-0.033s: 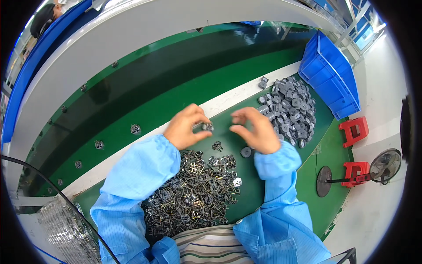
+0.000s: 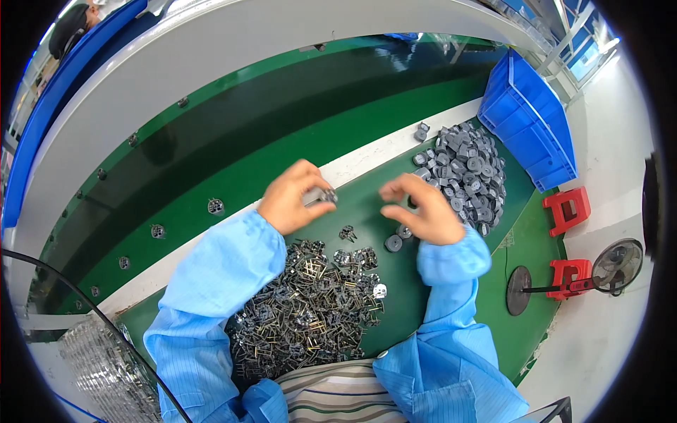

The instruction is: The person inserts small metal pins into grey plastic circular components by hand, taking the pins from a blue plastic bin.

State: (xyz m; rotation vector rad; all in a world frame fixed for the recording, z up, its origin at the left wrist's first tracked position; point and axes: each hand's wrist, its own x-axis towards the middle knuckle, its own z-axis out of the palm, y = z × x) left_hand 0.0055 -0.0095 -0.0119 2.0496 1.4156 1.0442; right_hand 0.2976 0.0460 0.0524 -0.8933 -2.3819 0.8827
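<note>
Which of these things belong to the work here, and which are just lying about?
Likely part of the work:
small part in the left hand
dark pronged parts, heaped
grey round pieces, near the right hand
small units on the green strip

Apparently just lying about:
red stools
fan
blue crate, use unclear

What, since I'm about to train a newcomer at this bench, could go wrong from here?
The small part could slip, as the left hand seems to pinch it only near the fingertips. The left sleeve hangs right by the pile of pronged parts, so the cloth might snag and drag some along. The right sleeve might also nudge the loose grey round piece close beside it.
</note>
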